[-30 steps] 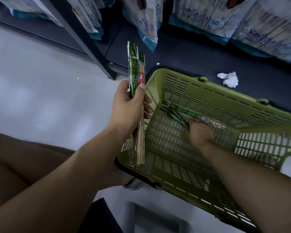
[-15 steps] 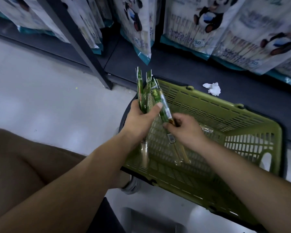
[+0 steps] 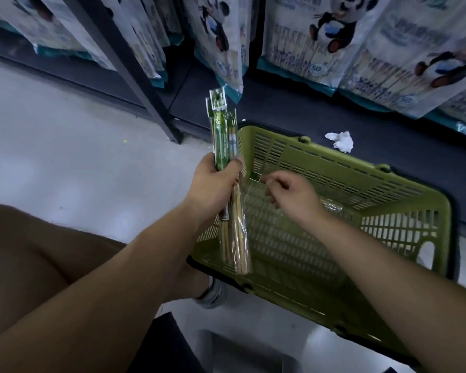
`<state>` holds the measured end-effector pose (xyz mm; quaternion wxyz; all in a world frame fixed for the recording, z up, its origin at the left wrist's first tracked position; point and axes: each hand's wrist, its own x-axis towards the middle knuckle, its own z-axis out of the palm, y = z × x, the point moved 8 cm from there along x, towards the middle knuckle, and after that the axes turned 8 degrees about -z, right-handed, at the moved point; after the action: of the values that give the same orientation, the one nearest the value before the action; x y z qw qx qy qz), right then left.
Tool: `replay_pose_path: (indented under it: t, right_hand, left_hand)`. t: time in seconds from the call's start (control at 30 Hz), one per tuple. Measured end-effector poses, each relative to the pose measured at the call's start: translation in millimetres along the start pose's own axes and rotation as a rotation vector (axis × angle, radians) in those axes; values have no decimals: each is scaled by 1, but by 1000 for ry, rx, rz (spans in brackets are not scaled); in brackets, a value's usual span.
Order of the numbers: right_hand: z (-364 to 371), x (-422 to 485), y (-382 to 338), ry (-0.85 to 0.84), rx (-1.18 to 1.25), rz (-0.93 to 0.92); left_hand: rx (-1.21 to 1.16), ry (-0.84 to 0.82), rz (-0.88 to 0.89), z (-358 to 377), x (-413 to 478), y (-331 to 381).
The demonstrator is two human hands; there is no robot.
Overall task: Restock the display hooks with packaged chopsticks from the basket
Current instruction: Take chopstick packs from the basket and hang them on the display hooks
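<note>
My left hand point(image 3: 213, 185) grips a bunch of chopstick packs point(image 3: 222, 141), green card tops pointing up, clear sleeves with pale sticks hanging below my fist over the basket's near-left corner. The olive-green plastic basket point(image 3: 334, 168) sits on the floor, tilted against the bottom shelf. My right hand point(image 3: 291, 196) hovers above the basket's inside, fingers loosely curled and holding nothing. One clear-wrapped pack point(image 3: 331, 207) lies on the basket floor just right of that hand.
Panda-printed bags of chopsticks point(image 3: 315, 36) hang in rows above the dark bottom shelf point(image 3: 280, 109). A crumpled white tissue point(image 3: 340, 141) lies on the shelf behind the basket. A dark shelf upright point(image 3: 135, 84) slants down to the pale floor. My knee fills the lower left.
My right hand lifted packs out of the basket, passed them into the bunch in my left hand, then let go and drew back over the basket. The view tilted upward.
</note>
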<state>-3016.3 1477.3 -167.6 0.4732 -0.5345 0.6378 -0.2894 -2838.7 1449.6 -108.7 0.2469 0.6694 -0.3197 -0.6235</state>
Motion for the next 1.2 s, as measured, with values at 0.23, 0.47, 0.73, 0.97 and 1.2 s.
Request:
replay_pose_path:
  t: [0.23,0.47,0.73,0.97,1.2]
  right_hand:
    - [-1,13,120,-273,-681,215]
    - [0,22,140,-207,-909,293]
    - [-4,14,148,-284,-918,349]
    - [-14,-5,87,-167,-401,204]
    - [-79,-31,-79,9,-107,-138]
  left_hand:
    - [-8,-53,48,-2,3,1]
    - [-29,-4,18,-1,10,-11]
    - [-72,-28,23,6,13,-7]
    - [-102,-68,84,9,-1,8]
    - [16,-155,301,29,-40,65]
